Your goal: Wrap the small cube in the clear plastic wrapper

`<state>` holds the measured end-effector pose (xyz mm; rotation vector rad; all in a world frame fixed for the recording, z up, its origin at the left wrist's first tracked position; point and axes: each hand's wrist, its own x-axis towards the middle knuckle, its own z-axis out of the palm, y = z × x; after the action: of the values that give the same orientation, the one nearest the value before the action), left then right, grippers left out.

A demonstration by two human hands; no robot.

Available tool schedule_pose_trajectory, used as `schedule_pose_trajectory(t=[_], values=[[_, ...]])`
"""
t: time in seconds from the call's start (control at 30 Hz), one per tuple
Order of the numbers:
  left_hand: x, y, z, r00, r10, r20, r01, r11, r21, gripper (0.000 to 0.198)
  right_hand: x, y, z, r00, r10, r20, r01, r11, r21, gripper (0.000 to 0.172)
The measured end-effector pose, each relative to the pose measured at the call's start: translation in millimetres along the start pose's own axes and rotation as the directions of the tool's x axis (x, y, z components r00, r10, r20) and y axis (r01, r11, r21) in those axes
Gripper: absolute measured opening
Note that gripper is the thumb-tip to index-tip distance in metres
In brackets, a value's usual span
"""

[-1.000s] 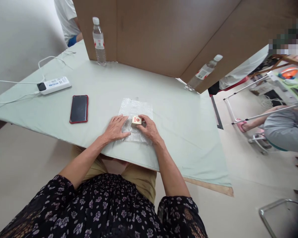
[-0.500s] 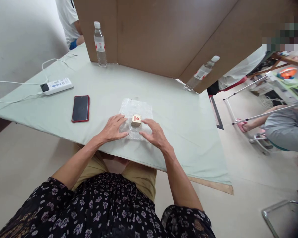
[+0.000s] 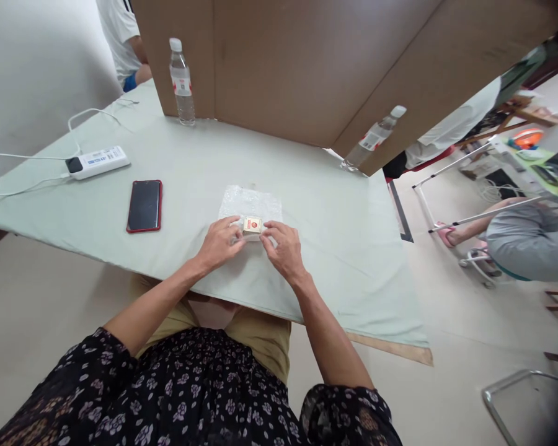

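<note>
A small cream-coloured box [image 3: 252, 225] with a red print on top sits on a sheet of clear bubble wrap [image 3: 251, 199]. My left hand [image 3: 220, 245] is at the box's left side, thumb and fingers pinched on the near part of the wrap. On the right, my right hand [image 3: 283, 249] is pinched in the same way, its fingertips close beside the box. The wrap's near edge is drawn up in front of the box. The fingers partly hide what they grip.
A phone with a red case [image 3: 144, 206] lies to the left, near a white power strip [image 3: 98, 162] with cables. Water bottles stand at the back left [image 3: 182, 83] and back right [image 3: 374, 139] against a cardboard partition [image 3: 279, 68]. Other people sit beyond the table.
Both hands have closed from an open pose beside the box into pinches. The near edge of the bubble wrap, flat before, has been lifted toward the box.
</note>
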<state>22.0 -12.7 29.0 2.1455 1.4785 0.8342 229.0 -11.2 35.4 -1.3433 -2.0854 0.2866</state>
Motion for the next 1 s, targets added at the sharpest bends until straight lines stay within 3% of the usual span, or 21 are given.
schedule_pose_trajectory(t=[0.1,0.27,0.47,0.8,0.93,1.0], values=[[22.0,0.6,-0.7,0.995,-0.098,-0.032,0.090,0.977,-0.193,0.010,20.7,13.9,4.5,0.994,0.113,-0.002,-0.111,0.976,0.186,0.012],[43.8,-1.8,5.5,0.960,-0.277,0.027,0.267,0.889,-0.371,0.014,40.5,32.7,22.3,0.961,0.257,0.099,-0.274,0.865,0.420,0.018],[41.8,-7.4,15.5,0.953,-0.303,0.000,0.268,0.842,-0.468,0.015,33.4,26.4,28.5,0.943,0.318,0.096,-0.323,0.808,0.493,0.022],[34.0,-6.3,9.5,0.945,-0.327,0.013,0.300,0.849,-0.435,0.013,26.6,18.6,25.2,0.946,0.304,0.109,-0.319,0.828,0.461,0.020],[34.0,-6.0,8.9,0.946,-0.321,0.034,0.297,0.822,-0.486,0.017,21.6,7.7,5.7,0.969,0.211,-0.130,-0.181,0.961,0.210,0.020],[34.5,-5.6,9.2,0.947,-0.318,0.035,0.295,0.825,-0.483,0.016,17.4,-2.7,-1.2,0.985,0.083,-0.153,-0.081,0.996,0.019,0.021]])
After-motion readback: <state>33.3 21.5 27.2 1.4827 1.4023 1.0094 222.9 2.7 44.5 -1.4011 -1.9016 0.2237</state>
